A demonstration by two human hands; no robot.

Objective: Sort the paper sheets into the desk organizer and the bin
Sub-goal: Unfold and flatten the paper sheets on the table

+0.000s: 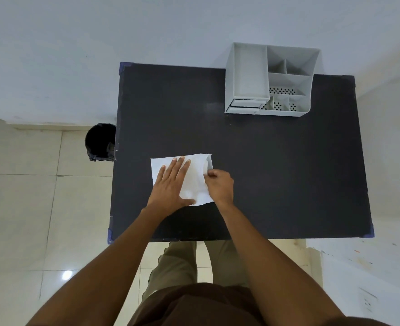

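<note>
Surface: a dark rectangular surface [276, 161] fills the middle of the view, blue caps on its corners, pale tiled floor [18, 208] on the left.
Paper sheets: a white stack of paper sheets [194, 182] lies flat on the near-left part of the surface, closer to the near edge than the far one; how many sheets are in it I cannot tell.
Left hand: the left hand [170, 184] is pressed flat on the left half of the paper, fingers spread and pointing to the far side, palm down, gripping nothing.
Right hand: the right hand [219, 184] is at the paper's right edge, fingers pinched together on that edge, and the far-right corner curls up off the surface just beside the fingertips.
Desk organizer: the grey desk organizer [270, 80] stands at the far edge, right of centre, well apart from the paper; a long open tray on its left side, small compartments with perforated floors on its right, a small drawer at its near-left corner. No paper is visible in it.
Bin: the black bin [100, 142] sits on the floor just beside the surface's left edge, lined with a dark bag, its inside too dark to read.
Person: bare forearms reach in from the near side, brown shirt and olive trousers below.
</note>
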